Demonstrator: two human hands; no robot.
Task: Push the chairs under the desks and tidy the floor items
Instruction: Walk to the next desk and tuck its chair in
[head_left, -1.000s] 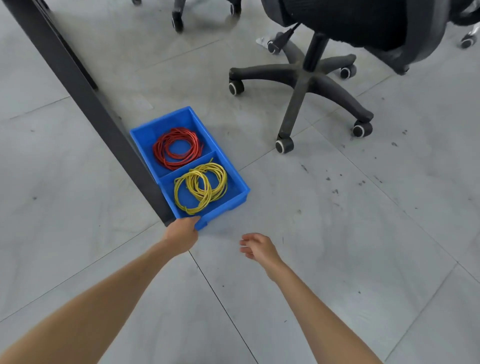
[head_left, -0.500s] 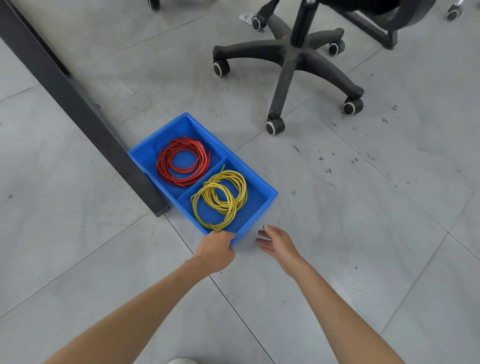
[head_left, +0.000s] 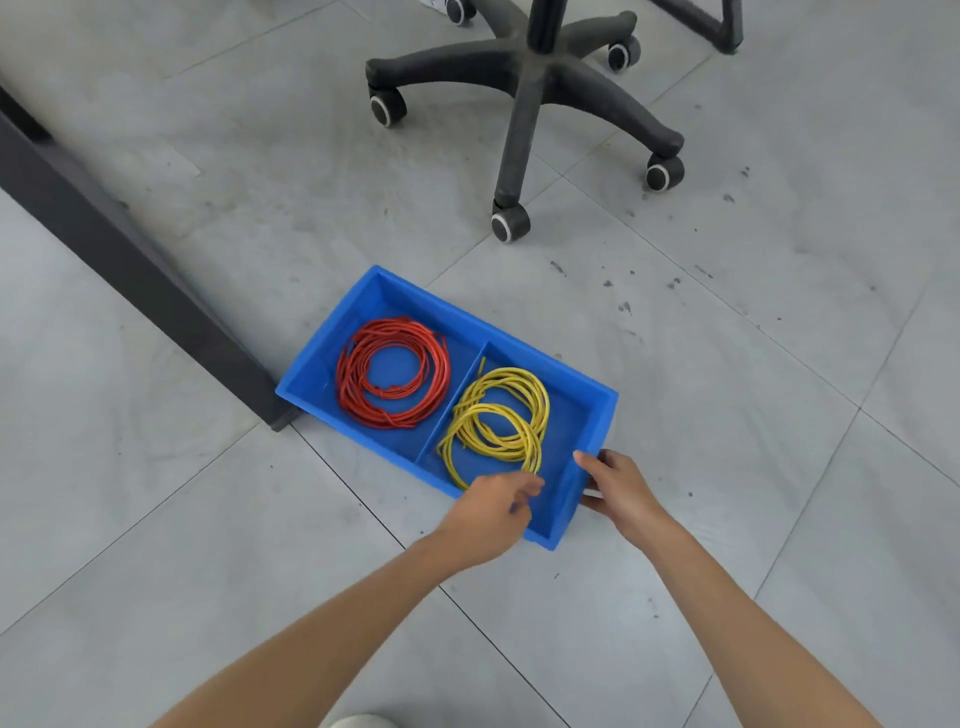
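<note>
Here both hands grip blue tray end

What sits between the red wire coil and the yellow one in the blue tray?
In the head view, the tray's blue divider wall separates the red coil from the yellow coil, each in its own compartment.

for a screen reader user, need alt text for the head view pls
Seen from above, a person's two hands hold the near end of a blue tray on a grey tiled floor: the left hand grips its near wall, the right hand its corner. The tray holds a red wire coil and a yellow coil in separate compartments, between a dark desk leg and a chair base.
</note>
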